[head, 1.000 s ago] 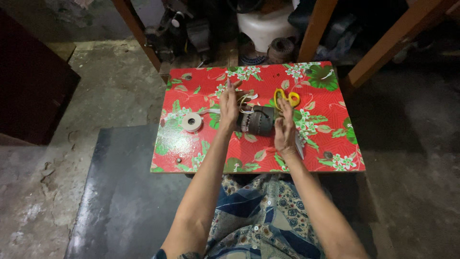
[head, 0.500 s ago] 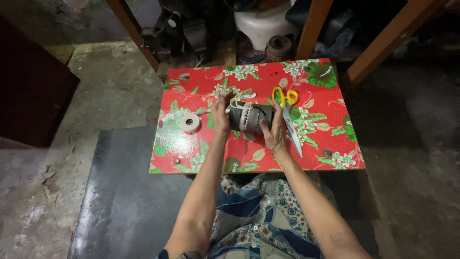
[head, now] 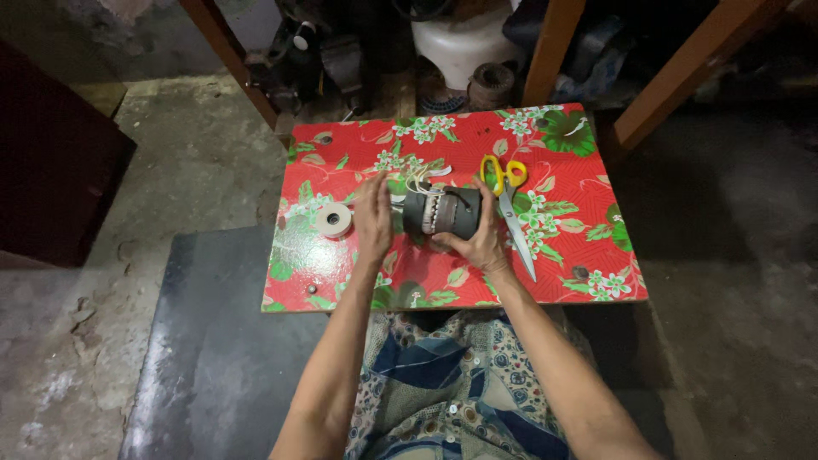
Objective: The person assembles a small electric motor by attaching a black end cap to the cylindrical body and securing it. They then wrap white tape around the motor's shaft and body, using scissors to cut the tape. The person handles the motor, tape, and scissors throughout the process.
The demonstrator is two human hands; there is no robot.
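Right hand (head: 481, 243) grips the dark motor stator (head: 443, 213) on the floral table (head: 579, 247); left hand (head: 372, 217) open, flat beside it. Wire leads loose above the grip, tape roll (head: 333, 220) and scissors (head: 509, 204) untouched.

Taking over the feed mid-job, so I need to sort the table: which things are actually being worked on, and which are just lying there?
In hand:
- dark cylindrical motor part, gripped by the right hand
- pale wires at its top
- left hand, open beside the part

Lying about:
- yellow-handled scissors, right of the part
- roll of white tape, left of the left hand
- red floral table
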